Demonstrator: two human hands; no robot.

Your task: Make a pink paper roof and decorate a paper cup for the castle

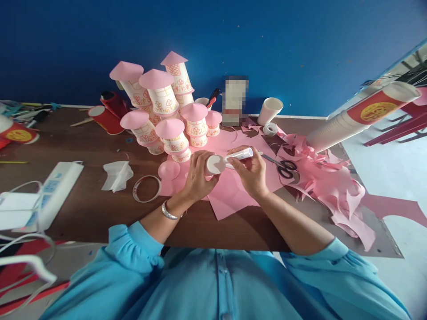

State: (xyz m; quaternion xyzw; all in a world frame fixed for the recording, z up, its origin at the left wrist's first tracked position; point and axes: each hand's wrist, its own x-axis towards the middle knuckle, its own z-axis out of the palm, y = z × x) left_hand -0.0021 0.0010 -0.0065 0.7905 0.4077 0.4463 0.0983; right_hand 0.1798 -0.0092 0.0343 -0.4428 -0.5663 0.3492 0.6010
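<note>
My left hand (196,175) grips a small paper cup (215,164), its round bottom turned toward me. My right hand (251,173) holds a white glue stick (240,155) with its tip against the cup's edge. Both hands hover over pink paper sheets (230,195) on the brown table (100,209). A pink paper cone (168,170) lies just left of my left hand. Behind it stands a cluster of decorated cups with pink cone roofs (167,111).
Scissors (283,166) lie right of my right hand beside pink scraps (336,191). A tape roll (270,129), a white cup (270,110) and a long cup stack (360,118) are at the back right. A power strip (56,189), folded tissue (116,175) and a clear ring (147,189) lie left.
</note>
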